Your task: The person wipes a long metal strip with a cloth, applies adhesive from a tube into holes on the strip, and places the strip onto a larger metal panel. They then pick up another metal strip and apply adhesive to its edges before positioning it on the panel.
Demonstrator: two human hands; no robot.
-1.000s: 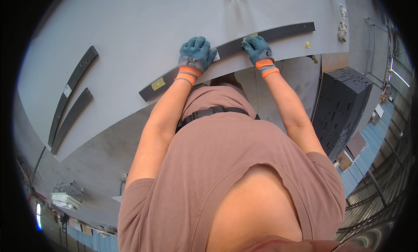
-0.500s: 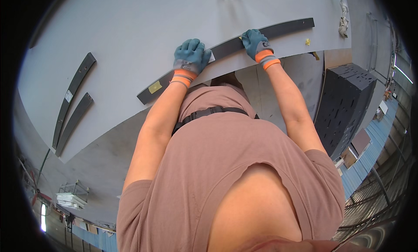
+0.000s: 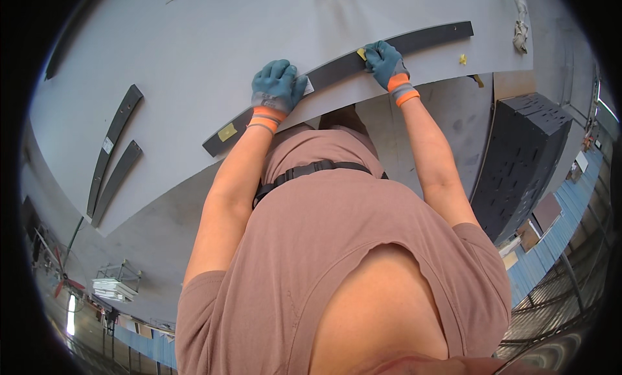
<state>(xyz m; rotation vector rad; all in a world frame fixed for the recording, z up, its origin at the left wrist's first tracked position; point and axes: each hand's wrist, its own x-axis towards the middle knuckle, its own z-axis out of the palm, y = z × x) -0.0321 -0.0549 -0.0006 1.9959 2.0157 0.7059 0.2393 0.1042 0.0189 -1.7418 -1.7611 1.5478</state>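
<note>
A long, slightly curved dark grey bar [image 3: 334,72] lies along the near edge of the table in front of me. My left hand [image 3: 275,90], in a blue-green coated glove with an orange cuff, is curled over the bar's left half and grips it. Beside it a white label [image 3: 309,86] shows on the bar. Toward the left end sits a piece of yellow tape [image 3: 227,132]. My right hand [image 3: 387,64], gloved alike, is closed at the bar's right half, its fingertips pinching a second yellow tape piece [image 3: 361,53]; part of that piece is hidden.
Two more curved dark bars [image 3: 114,145] [image 3: 116,180] lie at the table's left. A crumpled yellow scrap [image 3: 462,59] and a pale crumpled cloth [image 3: 520,31] are at the right. Below the table's right edge stands a stack of dark slotted panels [image 3: 521,161].
My right hand has turned slightly, and more of the yellow tape at its fingertips shows. The left hand stays on the bar. The whole view has shifted a little.
</note>
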